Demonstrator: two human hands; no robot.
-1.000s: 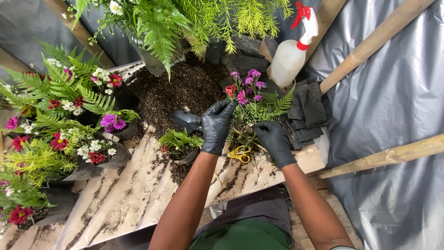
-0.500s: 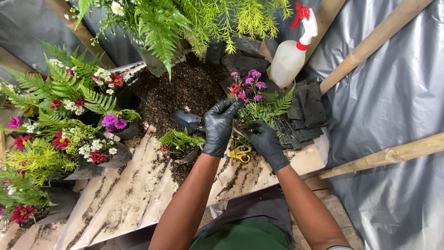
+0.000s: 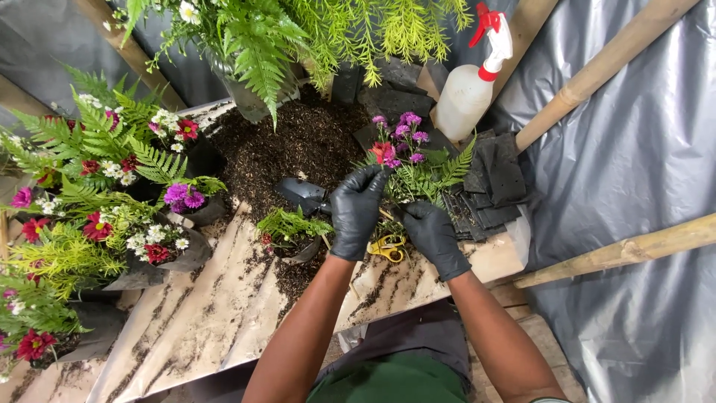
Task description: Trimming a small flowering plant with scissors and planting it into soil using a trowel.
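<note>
Right black-gloved hand (image 3: 434, 237) slid closer under the pink-and-red flower-and-fern bunch (image 3: 409, 160), both grips clamped on its stems alongside left gloved hand (image 3: 356, 211), apparently steadying it upright.

Left hand (image 3: 356, 211) and right hand (image 3: 434, 237) gloved black; fingers curled, close together.

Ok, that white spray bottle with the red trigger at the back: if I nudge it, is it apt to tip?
Probably yes. The spray bottle stands tall and narrow, leaning against the bamboo pole, so a sideways push could topple it. Its translucent body shows no clear liquid level, so it may be light. Smooth plastic could slip in soil-dusted gloves.
</note>
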